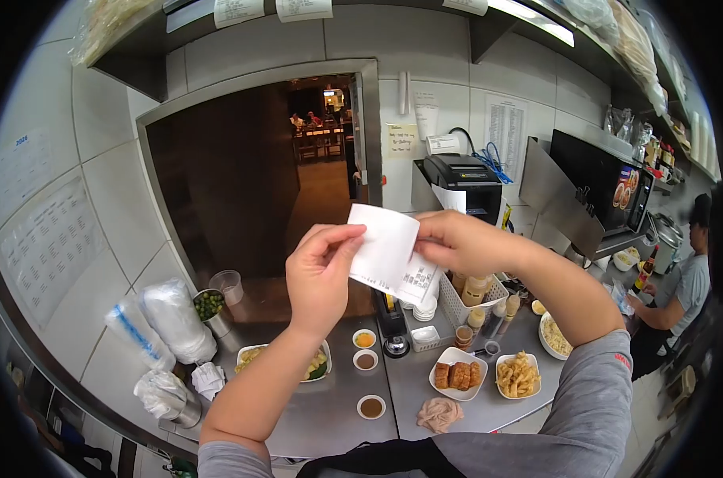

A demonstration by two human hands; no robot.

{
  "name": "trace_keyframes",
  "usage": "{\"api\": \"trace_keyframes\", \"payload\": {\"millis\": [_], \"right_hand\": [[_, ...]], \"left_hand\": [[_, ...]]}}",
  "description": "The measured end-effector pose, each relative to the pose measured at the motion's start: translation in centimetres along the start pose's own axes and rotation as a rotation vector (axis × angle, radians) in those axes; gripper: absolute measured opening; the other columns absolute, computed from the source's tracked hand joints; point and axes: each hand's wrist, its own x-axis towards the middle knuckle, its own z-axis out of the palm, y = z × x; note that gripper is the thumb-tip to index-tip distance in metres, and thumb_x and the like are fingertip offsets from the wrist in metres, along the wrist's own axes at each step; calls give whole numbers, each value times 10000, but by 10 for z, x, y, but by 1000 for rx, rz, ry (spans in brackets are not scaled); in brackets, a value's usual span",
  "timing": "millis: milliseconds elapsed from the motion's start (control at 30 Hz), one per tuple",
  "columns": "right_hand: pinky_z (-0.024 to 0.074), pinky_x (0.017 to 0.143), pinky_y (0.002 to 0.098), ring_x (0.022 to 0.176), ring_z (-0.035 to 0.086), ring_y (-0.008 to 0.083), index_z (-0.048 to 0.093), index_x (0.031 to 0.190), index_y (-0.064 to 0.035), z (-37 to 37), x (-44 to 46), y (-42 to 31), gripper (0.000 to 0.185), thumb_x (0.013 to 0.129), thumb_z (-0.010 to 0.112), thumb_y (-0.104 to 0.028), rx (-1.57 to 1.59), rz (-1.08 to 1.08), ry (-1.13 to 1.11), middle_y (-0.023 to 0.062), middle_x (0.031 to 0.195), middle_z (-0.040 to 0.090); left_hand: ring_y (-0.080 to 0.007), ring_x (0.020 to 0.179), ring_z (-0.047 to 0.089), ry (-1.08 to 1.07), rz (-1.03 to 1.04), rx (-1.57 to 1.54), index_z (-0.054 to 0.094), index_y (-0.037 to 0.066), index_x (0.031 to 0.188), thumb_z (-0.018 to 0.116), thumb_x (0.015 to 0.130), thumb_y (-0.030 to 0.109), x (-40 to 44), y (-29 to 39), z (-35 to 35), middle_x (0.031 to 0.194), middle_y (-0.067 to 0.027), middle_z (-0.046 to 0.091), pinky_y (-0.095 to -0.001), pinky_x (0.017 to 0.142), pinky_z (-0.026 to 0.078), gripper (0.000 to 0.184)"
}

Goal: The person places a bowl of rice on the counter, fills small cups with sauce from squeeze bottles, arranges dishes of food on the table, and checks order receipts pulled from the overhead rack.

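Note:
A white printed paper slip (384,243) is held up in front of me, curling at its upper edge, with print along its lower part. My left hand (318,267) pinches its left side between thumb and fingers. On the other side, my right hand (455,241) grips the slip's right edge. Beyond it stands a black receipt printer (463,171) with paper hanging from its front. On the counter below are a white dish of browned, sliced rolls (457,376), a bowl of golden fried pieces (518,376) and small cups of sauce (370,407).
A partly hidden food plate (318,368) lies under my left forearm. A crumpled cloth (439,414) rests near the front edge. Bottles fill a white basket (457,309). Plastic-wrapped stacks (177,319) stand at left. At right, another person (680,279) works beside a bottle.

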Motion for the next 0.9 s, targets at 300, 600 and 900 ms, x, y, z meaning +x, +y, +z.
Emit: {"api": "trace_keyframes", "payload": {"millis": [300,600,900], "right_hand": [[493,683,337,792,599,252,606,1004,-27,25,34,2,217,831,474,-23,126,-48,-67,111,925,573],[470,842,354,927,611,229,647,1074,-71,-61,83,60,253,888,493,-146,-212,409,264,124,998,646],[418,687,330,848,572,159,582,1016,-75,-259,123,85,344,873,631,-384,783,61,1322,37,961,625]], "left_hand": [[-263,1018,523,-197,180,566,492,47,1228,758,740,266,-26,10,-29,1134,-128,461,-336,805,468,598],[-144,941,561,278,245,306,563,-51,1087,533,932,94,-21,11,-64,1075,-89,580,-255,827,442,215],[-123,716,585,354,382,178,537,20,1065,629,832,-52,-43,37,-64,851,-91,619,-206,644,459,261]]}}
